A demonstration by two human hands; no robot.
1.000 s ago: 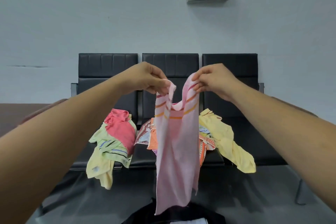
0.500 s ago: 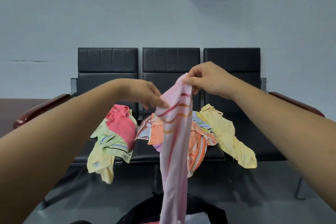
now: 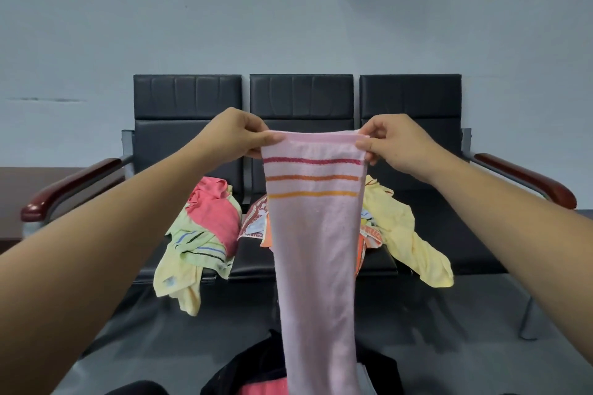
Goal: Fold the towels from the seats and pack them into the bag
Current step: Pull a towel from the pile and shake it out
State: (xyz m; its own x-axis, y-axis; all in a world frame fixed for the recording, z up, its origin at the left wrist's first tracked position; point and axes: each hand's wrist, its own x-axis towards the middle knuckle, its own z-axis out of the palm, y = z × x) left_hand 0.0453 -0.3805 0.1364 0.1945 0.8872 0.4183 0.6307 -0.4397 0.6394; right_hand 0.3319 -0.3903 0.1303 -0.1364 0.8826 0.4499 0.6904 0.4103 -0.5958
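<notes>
— Straight ahead at twelve o'clock, what are the hands doing?

— The left hand (image 3: 239, 135) is pinching the eleven o'clock corner of the pink towel (image 3: 316, 234), thumb lying over the hem. The right hand (image 3: 394, 143) is pinching the one o'clock corner the same way. Both are gripping cloth; neither is lying open.

— And where is the towel hanging?

— It is hanging full length in front of the seats (image 3: 301, 99). Its tail is dropping toward six o'clock, where the black bag (image 3: 256, 369) is sitting open with something red showing inside.

— What is waiting behind it?

— A red towel (image 3: 213, 212) is lying on the seats at nine o'clock of the hanging cloth, and a yellow towel (image 3: 407, 234) is lying at three o'clock.

— So how should this fold be going?

— I am reading this as the start of a fold. The hem is sitting level and taut, which is helping. The lower length is narrowing and curling inward, so I am advising keeping both corners tight and bringing them together with the edges matching, so the tail is not twisting.
</notes>
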